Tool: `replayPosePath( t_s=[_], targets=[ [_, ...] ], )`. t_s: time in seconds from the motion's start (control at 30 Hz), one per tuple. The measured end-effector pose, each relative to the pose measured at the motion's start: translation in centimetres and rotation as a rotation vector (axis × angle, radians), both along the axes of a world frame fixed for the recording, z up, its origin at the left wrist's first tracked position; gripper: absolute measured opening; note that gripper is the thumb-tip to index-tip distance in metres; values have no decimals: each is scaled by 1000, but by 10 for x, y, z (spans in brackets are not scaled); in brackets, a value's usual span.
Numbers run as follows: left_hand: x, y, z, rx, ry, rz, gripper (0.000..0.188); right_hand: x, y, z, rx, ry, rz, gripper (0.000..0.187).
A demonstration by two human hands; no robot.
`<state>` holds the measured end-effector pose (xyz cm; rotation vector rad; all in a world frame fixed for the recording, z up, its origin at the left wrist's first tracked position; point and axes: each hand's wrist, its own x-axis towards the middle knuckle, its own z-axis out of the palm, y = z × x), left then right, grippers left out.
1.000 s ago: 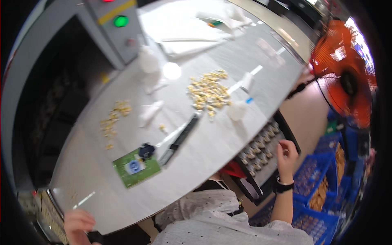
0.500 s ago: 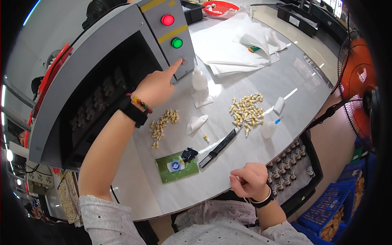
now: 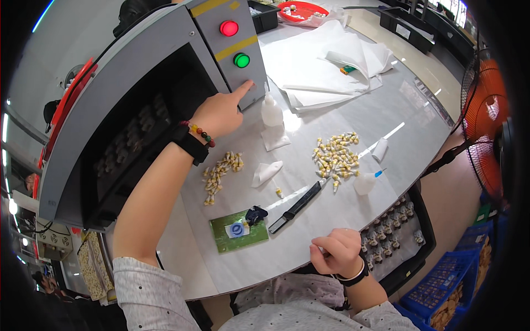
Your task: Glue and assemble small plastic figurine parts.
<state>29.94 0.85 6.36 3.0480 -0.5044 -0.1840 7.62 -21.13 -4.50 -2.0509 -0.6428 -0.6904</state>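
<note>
My left hand (image 3: pixel 220 113) is stretched to the grey machine (image 3: pixel 105 66), its index finger extended to the panel below a lit green button (image 3: pixel 241 60) and a lit red button (image 3: pixel 229 28). The other fingers are curled and hold nothing. The spot at that fingertip is mostly covered. Close to the table's front edge, my right hand (image 3: pixel 337 254) is loosely closed, with nothing visible in it. Through the machine's dark window (image 3: pixel 149 110), rows of small figures show dimly.
On the table lie two piles of small yellow-and-white pieces (image 3: pixel 337 155) (image 3: pixel 222 172), a black-handled knife (image 3: pixel 298 205), a green board (image 3: pixel 225 241) and two squeeze bottles (image 3: pixel 271 112) (image 3: pixel 364 184). White sheets (image 3: pixel 309 71) lie behind. A black tray (image 3: pixel 411 256) of figures and an orange fan (image 3: pixel 488 99) stand right.
The view has shifted slightly. My left index finger stays at the panel, now over the spot where a small round button showed beside the fingertip. My right hand remains loosely closed.
</note>
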Motion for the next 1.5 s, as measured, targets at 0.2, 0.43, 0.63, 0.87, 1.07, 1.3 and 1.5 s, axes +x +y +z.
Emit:
replayPosePath(
  t_s=[0.2,0.43,0.63,0.87,1.07,1.3,1.5],
  targets=[
    [-14,13,4,-28,-75,9,60,0,7,3,-21,4,11,7],
    [-63,72,48,-204,-149,-12,17,-4,1,-3,-63,-2,-42,5],
    [-25,254,43,167,-122,506,21,-5,11,0,-60,-2,-55,4],
    [47,290,-18,130,-45,312,39,-7,13,2,-134,-6,-166,5],
    [66,299,-48,187,-318,257,47,-13,19,5,-146,0,-207,5],
    [-23,203,19,-26,-317,78,25,-7,9,-6,-151,-62,-141,7],
    [-133,117,47,-417,-305,211,27,-8,6,-5,-137,-37,-145,6]
  ],
)
